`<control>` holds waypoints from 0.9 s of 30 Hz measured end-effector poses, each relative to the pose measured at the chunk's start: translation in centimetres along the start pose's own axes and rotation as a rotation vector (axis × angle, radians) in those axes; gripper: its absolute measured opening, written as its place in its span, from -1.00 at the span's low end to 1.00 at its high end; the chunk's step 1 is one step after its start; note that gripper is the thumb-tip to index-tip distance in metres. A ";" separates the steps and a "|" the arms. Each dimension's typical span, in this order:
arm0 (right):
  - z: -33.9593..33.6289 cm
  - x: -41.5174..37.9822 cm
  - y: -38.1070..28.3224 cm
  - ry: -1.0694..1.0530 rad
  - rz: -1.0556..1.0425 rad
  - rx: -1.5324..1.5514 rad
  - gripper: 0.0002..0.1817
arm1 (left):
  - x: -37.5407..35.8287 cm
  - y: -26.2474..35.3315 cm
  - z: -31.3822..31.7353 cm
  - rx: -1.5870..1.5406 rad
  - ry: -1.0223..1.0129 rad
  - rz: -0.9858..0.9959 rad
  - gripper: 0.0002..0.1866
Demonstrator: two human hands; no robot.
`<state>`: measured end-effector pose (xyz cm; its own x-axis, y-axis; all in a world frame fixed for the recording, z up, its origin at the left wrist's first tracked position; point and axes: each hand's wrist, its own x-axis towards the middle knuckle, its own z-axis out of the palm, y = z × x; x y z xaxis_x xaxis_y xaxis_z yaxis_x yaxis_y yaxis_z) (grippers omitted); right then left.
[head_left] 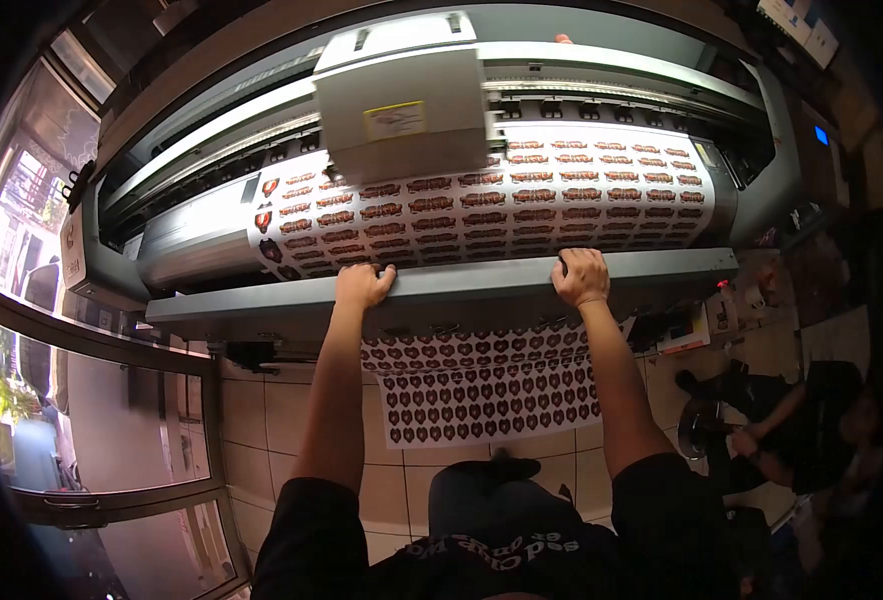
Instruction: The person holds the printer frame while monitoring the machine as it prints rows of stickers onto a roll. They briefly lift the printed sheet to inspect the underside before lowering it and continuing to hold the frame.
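Observation:
My left hand (365,285) has its fingers curled over the long grey front cover bar (472,275) of a wide-format printer. Farther right, my right hand (584,277) grips the same bar, thumb toward the middle. Behind the bar lies a white printed sheet (522,200), covered in rows of red-brown lettering designs. Above the sheet's left half sits the boxy white print carriage (402,110), with a yellow-edged label. Below the bar, between my forearms, hangs a length of printed sheet (492,400) with rows of small dark red emblems. My fingertips are partly hidden behind the bar.
Glass doors (132,415) stand at the left. On the right, a seated person in dark clothes (812,430) is near a round metal stool (699,425). A small blue screen (822,135) is lit on the printer's right end. Tiled floor (292,410) lies below.

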<state>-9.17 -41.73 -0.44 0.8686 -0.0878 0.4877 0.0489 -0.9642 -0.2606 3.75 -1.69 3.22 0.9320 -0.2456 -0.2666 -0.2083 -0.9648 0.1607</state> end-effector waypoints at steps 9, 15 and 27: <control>-0.3 0.2 -0.2 0.004 0.003 0.011 -0.78 | 0.0 -0.6 0.9 -0.053 0.200 0.061 -0.34; 0.0 0.2 0.0 0.017 -0.009 0.022 -0.76 | -0.2 0.1 -0.7 -0.011 0.035 0.054 -0.28; -0.4 0.5 -0.3 0.001 0.014 0.024 -0.77 | 0.0 0.3 -1.4 -0.052 -0.021 0.033 -0.22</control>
<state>-8.98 -41.58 0.18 0.8688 -0.1014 0.4846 0.0488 -0.9565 -0.2877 4.06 -1.84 4.58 0.9183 -0.2798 -0.2801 -0.2228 -0.9500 0.2189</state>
